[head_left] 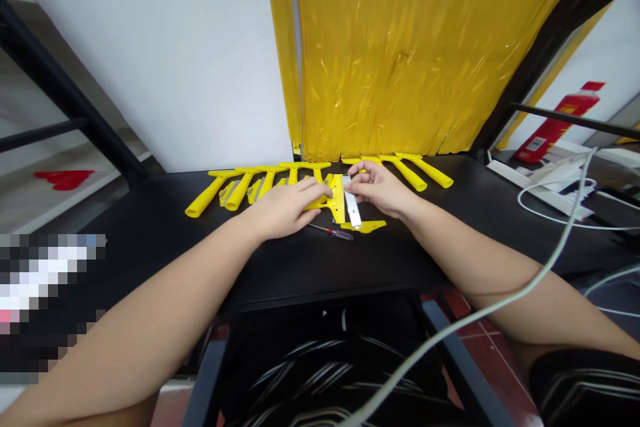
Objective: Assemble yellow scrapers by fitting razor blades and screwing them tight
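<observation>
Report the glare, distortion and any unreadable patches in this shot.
Head view: glare streaks and wrinkled highlights on the yellow curtain; same head view: black posts splay outward, probably wide-angle distortion; head view, left edge: coarse pixel blocks hide detail; head view, centre: the metal strip in the right hand looks pale and bright.

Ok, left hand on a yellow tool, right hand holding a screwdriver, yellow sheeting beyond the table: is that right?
Not quite: in the head view the right hand holds a flat metal strip; the screwdriver lies on the table. The left hand is on a yellow tool, with yellow sheeting beyond the table.
</observation>
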`<control>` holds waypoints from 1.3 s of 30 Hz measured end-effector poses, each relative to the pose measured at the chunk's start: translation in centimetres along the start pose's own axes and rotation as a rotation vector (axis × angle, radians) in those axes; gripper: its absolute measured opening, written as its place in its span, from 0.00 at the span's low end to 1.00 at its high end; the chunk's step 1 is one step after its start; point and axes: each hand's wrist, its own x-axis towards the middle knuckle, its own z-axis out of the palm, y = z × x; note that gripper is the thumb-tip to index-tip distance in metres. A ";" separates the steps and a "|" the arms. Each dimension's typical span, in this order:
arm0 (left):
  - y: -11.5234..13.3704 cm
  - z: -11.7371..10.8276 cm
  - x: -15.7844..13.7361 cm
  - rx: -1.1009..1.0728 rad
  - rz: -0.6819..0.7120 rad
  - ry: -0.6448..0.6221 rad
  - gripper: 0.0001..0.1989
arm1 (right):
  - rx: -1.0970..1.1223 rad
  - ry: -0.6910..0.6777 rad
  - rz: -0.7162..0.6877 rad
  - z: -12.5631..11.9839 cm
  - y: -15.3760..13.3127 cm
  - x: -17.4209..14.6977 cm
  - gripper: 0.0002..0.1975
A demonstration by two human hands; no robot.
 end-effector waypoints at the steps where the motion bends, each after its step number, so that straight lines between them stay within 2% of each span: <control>1: 0.0 0.0 0.0 -0.006 0.014 -0.006 0.18 | -0.015 0.003 -0.021 0.2 0.2 0.1 0.27; 4: 0.2 0.1 -0.1 0.000 0.033 -0.019 0.20 | -0.053 0.005 -0.055 0.6 0.6 0.2 0.28; 15: 1.1 0.5 0.1 0.068 0.053 -0.045 0.25 | -0.119 -0.003 -0.050 0.9 0.8 0.4 0.26; 18: 0.9 0.5 0.1 0.052 0.047 -0.041 0.25 | -0.209 0.004 -0.037 0.5 0.6 0.3 0.23; 20: 0.6 0.6 0.1 0.055 0.036 -0.039 0.25 | -0.353 -0.006 -0.047 -0.2 0.1 0.0 0.20; 21: 0.4 0.6 0.1 0.058 0.026 -0.042 0.24 | -0.445 -0.026 -0.061 -0.7 -0.3 -0.3 0.19; 23: 0.0 0.6 0.0 0.060 0.001 -0.050 0.24 | -0.636 -0.167 -0.066 -1.7 -1.2 -0.9 0.17; 25: -0.4 0.6 -0.1 0.054 -0.023 -0.062 0.24 | -0.718 -0.419 0.038 -2.5 -2.1 -1.5 0.17; 27: -0.6 0.5 -0.1 0.042 -0.037 -0.074 0.24 | -0.781 -0.525 0.098 -2.8 -2.6 -1.8 0.20; 33: -0.8 0.5 -0.1 0.022 -0.055 -0.094 0.24 | -0.950 -0.513 0.139 -2.4 -2.6 -1.8 0.17; 39: -1.0 0.6 -0.1 0.020 -0.061 -0.102 0.25 | -0.902 -0.565 0.201 -2.9 -3.1 -1.9 0.15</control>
